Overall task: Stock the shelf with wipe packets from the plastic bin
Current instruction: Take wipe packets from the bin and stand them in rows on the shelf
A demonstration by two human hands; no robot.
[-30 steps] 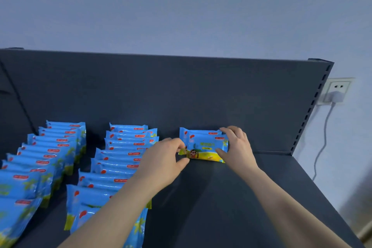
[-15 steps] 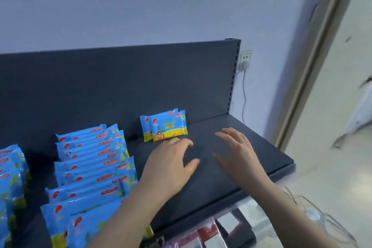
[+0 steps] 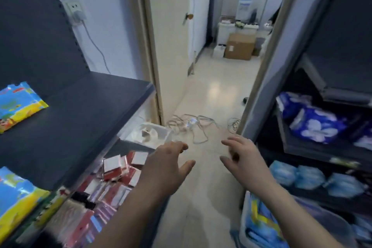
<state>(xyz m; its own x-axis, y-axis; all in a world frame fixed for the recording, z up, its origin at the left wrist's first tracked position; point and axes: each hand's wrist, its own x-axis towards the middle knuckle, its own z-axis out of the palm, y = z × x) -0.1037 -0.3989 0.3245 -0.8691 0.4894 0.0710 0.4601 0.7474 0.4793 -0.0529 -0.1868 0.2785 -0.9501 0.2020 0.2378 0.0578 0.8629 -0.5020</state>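
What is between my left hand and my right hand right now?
Only bare pale floor, seen in the head view; the left hand and right hand hold nothing.

Matt dark shelf (image 3: 84,110), glossy packet (image 3: 18,104)

A blue-and-yellow wipe packet (image 3: 19,104) lies on the dark shelf (image 3: 80,110) at nine o'clock. The plastic bin (image 3: 330,227) (blue packets (image 3: 261,223) inside) sits at five o'clock.

Blue-and-yellow wipe packets (image 3: 19,104) on a dark grey shelf (image 3: 80,110)
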